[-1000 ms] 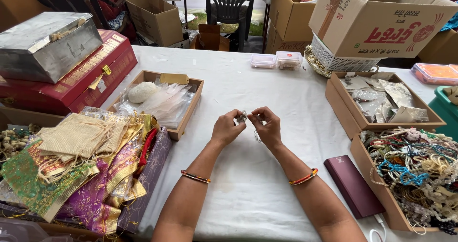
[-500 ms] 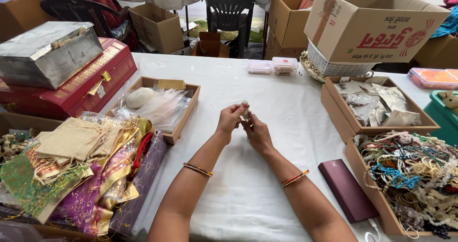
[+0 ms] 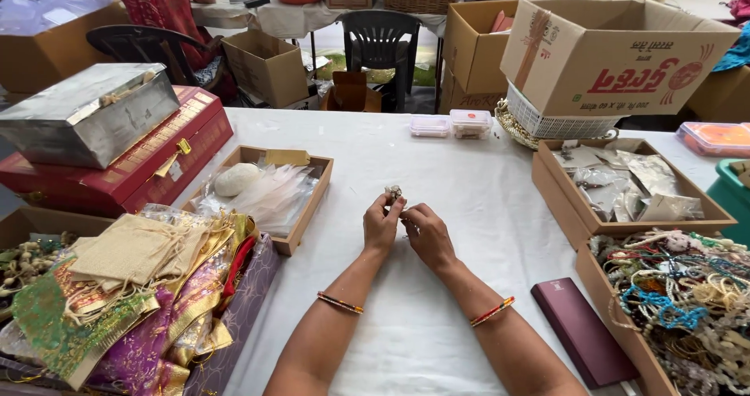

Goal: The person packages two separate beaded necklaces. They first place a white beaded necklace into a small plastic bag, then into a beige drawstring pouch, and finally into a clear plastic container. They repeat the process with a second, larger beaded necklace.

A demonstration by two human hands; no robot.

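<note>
While my hands have drawn closer together since a second ago, left hand point(image 3: 381, 226) and right hand point(image 3: 428, 236) both pinch a small beaded trinket point(image 3: 393, 194), raised just above the white table point(image 3: 469, 177). Fingertips now meet; close work continues.

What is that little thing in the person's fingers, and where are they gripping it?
A small silvery ornament, too small to identify, pinched at its lower end by the fingertips of the left hand; the right hand touches it from below.
</note>
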